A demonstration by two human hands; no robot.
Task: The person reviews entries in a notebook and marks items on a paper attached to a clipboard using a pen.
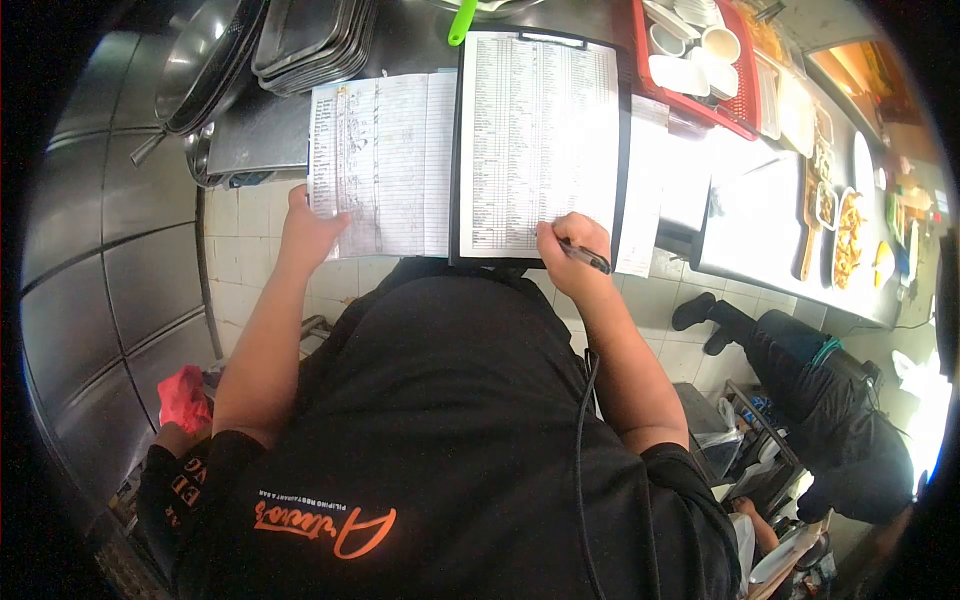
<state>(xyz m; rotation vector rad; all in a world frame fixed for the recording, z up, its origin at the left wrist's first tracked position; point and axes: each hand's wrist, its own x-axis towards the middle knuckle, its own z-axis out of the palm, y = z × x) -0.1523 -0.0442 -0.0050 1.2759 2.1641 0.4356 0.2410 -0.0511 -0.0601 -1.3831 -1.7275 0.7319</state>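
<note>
My left fingers (338,222) seem to steady the notebook (410,165) at its seven o'clock, grip unclear; right fingers (548,238) clasp the pen (588,257)!

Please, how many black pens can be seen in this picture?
1. The black pen is in the right hand, at the lower edge of the clipboard's sheet. Others may be hidden.
</note>
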